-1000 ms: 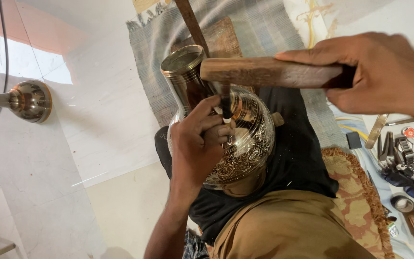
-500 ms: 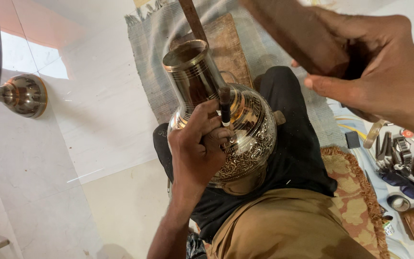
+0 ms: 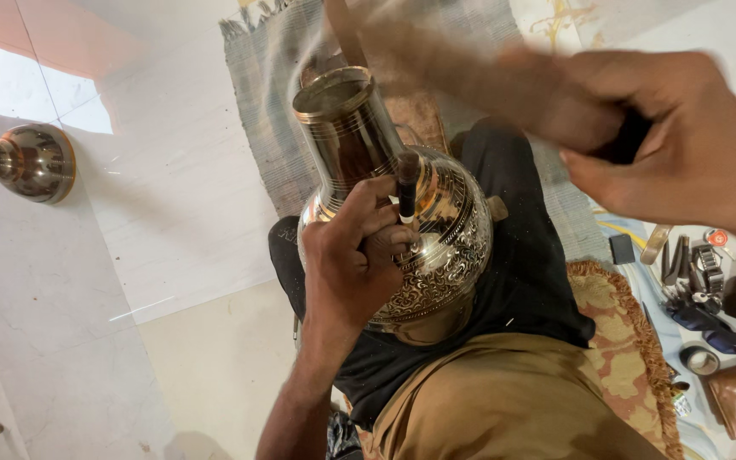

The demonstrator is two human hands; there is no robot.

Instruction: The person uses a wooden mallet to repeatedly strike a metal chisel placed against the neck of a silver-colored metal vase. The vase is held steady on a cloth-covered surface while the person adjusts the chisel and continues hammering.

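no packages, labels, signs or screens in view

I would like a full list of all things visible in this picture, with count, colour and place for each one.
engraved metal vase: one, silver and brass, on the lap at centre
chisel: one, dark, tip on the vase's round body
wooden mallet: one, brown, blurred, above the vase
woven rug: one, grey, on the floor behind the vase
patterned cushion: one, gold and red, right of the lap
metal pot: one, shiny brass, far left on the floor
small tools: several, grey and dark, right edge
left hand: one, holds the chisel against the vase
right hand: one, grips the mallet, upper right
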